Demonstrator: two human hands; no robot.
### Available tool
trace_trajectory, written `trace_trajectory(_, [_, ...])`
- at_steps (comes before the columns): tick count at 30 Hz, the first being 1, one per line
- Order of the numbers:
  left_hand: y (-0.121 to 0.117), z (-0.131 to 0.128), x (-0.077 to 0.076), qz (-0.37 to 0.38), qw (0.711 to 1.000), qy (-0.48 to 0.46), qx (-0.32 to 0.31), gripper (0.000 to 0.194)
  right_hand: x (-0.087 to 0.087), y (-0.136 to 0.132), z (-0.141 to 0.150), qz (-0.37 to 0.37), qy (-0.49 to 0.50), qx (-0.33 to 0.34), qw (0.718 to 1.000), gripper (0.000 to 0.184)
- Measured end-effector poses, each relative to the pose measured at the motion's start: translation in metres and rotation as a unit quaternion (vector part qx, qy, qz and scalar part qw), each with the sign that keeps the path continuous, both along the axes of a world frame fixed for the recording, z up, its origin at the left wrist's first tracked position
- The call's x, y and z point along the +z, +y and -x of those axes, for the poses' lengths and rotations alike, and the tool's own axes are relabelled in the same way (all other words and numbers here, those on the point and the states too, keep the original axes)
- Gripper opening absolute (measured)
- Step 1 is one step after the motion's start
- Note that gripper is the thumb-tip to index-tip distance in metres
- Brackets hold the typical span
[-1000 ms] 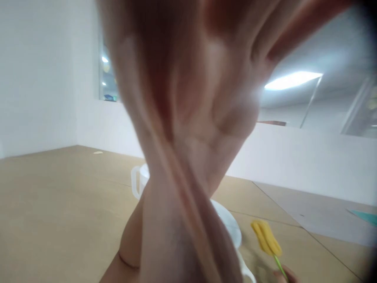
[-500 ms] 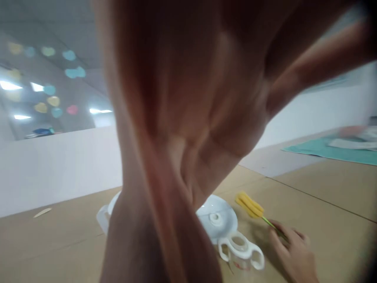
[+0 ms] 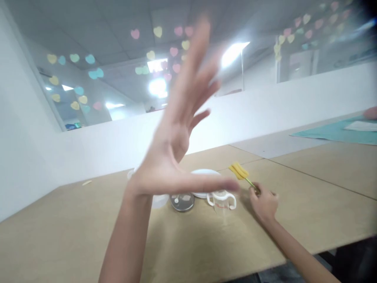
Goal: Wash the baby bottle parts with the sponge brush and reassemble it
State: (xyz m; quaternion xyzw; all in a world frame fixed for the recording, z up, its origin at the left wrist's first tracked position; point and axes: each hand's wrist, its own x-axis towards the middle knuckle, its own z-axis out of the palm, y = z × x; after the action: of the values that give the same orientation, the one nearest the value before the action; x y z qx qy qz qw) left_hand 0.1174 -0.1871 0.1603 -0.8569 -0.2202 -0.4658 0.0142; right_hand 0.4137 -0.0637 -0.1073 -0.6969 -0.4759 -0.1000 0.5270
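Note:
My left hand (image 3: 167, 161) is raised close to the camera with its fingers spread, holding nothing. My right hand (image 3: 265, 203) is closed round the thin green handle of a sponge brush (image 3: 239, 171) with a yellow foam head, low over the table. Just left of the brush stands a clear cup with two white handles (image 3: 224, 203). Behind it lies a white plate-like dish (image 3: 206, 172), partly covered by my left thumb. A dark, shiny round lid (image 3: 182, 203) and a whitish bowl-like piece (image 3: 159, 201) are under my left hand, partly hidden.
A light brown table (image 3: 191, 247) spreads out below. A small pale sliver (image 3: 87, 183) lies at the far left. At the right are a teal mat (image 3: 326, 131) with a white sheet (image 3: 361, 126) and part of another person's hand (image 3: 370, 113). White walls bound the back and left.
My left hand, which filled the middle of the view, has drawn back from the camera and shows spread fingers. The view has shifted. My right hand still holds the sponge brush.

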Motion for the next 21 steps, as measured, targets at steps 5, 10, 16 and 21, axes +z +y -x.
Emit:
trace_trajectory(5, [0.067, -0.041, -0.082, 0.140, 0.976, 0.139, 0.099, 0.049, 0.000, 0.000, -0.001, 0.021, 0.013, -0.030, 0.999, 0.047])
trace_trajectory(10, [0.158, -0.069, -0.168, 0.231, 0.878, 0.328, 0.261, 0.028, -0.012, 0.021, -0.009, -0.018, -0.005, -0.034, 0.999, 0.047])
trace_trajectory(16, [0.190, -0.063, -0.197, 0.274, 0.863, 0.334, 0.263, 0.022, -0.016, 0.040, -0.008, -0.030, -0.024, -0.007, 0.999, 0.042])
trace_trajectory(21, [0.193, -0.059, -0.208, 0.296, 0.872, 0.309, 0.240, 0.033, -0.015, 0.038, -0.003, -0.077, -0.061, -0.005, 0.995, 0.041])
